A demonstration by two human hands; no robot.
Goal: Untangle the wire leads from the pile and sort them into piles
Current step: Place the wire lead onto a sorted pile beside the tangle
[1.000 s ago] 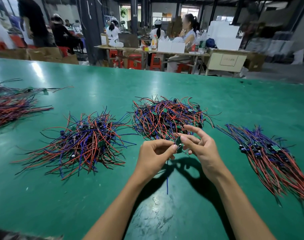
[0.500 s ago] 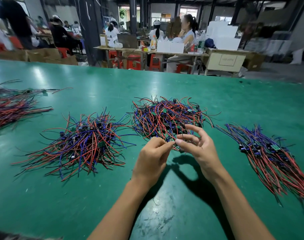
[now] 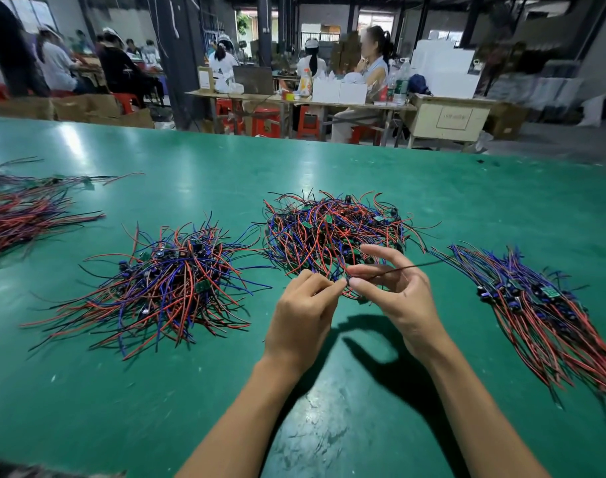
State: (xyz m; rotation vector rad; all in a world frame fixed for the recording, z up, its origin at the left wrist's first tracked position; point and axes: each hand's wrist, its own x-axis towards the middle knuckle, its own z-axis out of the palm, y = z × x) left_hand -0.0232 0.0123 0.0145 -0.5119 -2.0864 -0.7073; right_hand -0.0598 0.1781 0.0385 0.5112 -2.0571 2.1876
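The left hand and the right hand meet fingertip to fingertip just above the green table top. The left hand's thumb and first finger are curled in a pinch on thin wires at the near edge of the middle tangled pile of red, blue and black wire leads. The right hand pinches one thin black wire lead, which runs out from its fingers toward 2 o'clock; its other fingers are spread and loose. The pile sits just past the hands, at 12 o'clock. These leads look very light, thin and bendy, so I think they will flop and snag on each other. Small green boards and dark parts hang on them, and those bits could catch or break if pulled hard. I think the best place to hold is close to the little board end, pulling slowly along the wire. At 10 o'clock lies a second messy pile of red and blue leads. At 3 o'clock is a neat pile of straight leads. Far off at 9 o'clock sits another straight bunch of red leads.
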